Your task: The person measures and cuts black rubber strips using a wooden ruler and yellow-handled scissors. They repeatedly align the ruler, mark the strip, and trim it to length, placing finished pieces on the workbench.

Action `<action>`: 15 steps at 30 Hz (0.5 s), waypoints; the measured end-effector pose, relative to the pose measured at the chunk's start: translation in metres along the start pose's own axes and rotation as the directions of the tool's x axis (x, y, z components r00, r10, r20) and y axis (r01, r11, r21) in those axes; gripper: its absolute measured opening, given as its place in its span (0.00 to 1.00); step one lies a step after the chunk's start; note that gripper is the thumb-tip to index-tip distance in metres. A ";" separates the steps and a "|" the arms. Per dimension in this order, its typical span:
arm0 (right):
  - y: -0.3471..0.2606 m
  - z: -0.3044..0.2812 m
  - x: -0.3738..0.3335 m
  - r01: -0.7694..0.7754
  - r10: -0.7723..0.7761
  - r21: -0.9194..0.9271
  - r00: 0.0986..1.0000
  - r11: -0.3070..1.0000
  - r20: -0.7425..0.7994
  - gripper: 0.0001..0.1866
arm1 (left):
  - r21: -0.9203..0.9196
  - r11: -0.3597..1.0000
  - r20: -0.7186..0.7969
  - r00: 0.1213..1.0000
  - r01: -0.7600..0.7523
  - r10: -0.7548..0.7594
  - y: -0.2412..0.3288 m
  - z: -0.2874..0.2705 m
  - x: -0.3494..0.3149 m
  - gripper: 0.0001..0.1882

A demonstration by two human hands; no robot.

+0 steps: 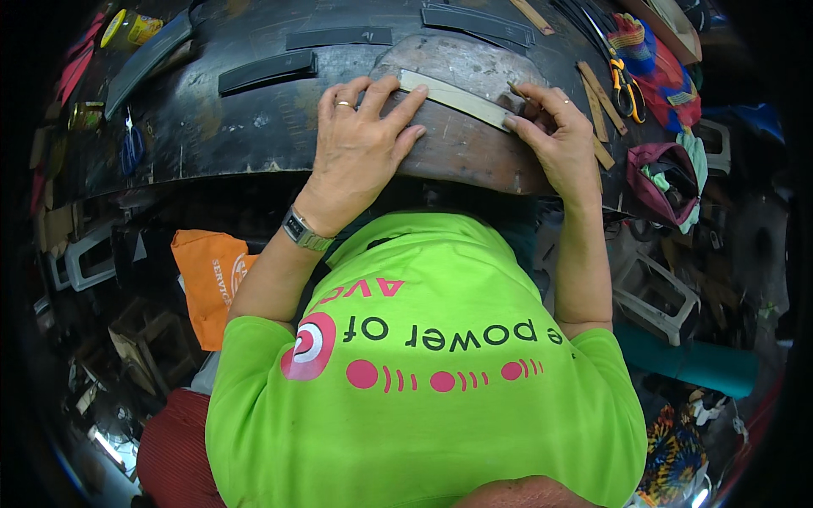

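A pale grey-green flat strip [461, 102] lies slantwise over a worn brown board [474, 152] on the black table. My left hand [364, 127] rests at the strip's left end with fingers spread; its index fingertip touches the strip there. At the other end, my right hand [555, 127] has its thumb on the strip and its fingers curled. Something small and dark shows between those fingers, too hidden to name. Beyond my left hand lie dark flat strips [339, 36], and another dark piece [267, 73] sits nearer.
Yellow-and-black scissors [625, 89] and narrow wooden strips [603, 102] lie to the right. A maroon pouch [665, 182] hangs by the table's right edge. Blue-handled scissors [132, 148], a yellow tin [131, 30] and a long dark strip [148, 63] are at the left.
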State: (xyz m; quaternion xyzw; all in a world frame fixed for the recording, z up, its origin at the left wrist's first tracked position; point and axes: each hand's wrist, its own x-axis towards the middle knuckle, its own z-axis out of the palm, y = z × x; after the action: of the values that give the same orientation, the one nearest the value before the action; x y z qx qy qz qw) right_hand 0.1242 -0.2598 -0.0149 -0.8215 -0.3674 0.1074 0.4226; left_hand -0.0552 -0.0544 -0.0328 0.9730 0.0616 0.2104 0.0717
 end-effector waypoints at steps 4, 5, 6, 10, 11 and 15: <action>0.003 -0.005 -0.008 0.028 -0.028 -0.017 1.000 0.999 0.014 0.19 | -0.007 1.000 0.029 0.999 0.025 -0.025 0.001 0.000 -0.002 0.24; 0.003 -0.004 -0.009 0.050 -0.050 -0.029 0.999 0.998 0.020 0.19 | -0.020 0.999 0.024 0.999 0.030 -0.030 0.001 0.000 -0.002 0.24; 0.003 -0.001 -0.009 0.081 -0.081 -0.074 0.997 0.994 0.002 0.19 | -0.031 0.999 0.018 0.999 0.039 -0.039 0.001 0.000 -0.002 0.24; -0.001 0.008 -0.009 0.123 -0.130 -0.155 0.991 0.980 -0.036 0.17 | -0.095 0.993 0.005 0.997 0.071 -0.071 0.001 0.001 -0.004 0.25; -0.002 0.009 -0.009 0.122 -0.128 -0.137 0.991 0.983 -0.036 0.16 | -0.134 0.989 -0.018 0.997 0.069 -0.072 0.000 0.001 -0.004 0.26; -0.004 0.007 -0.010 0.124 -0.130 -0.128 0.991 0.984 -0.041 0.14 | -0.357 0.924 -0.065 0.983 0.139 -0.173 -0.007 0.000 -0.003 0.22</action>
State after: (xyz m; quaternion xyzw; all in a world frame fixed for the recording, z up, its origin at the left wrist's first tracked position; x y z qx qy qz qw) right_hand 0.1115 -0.2609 -0.0176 -0.8238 -0.4144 0.0367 0.3851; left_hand -0.0582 -0.0478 -0.0349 0.9254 0.1035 0.2578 0.2578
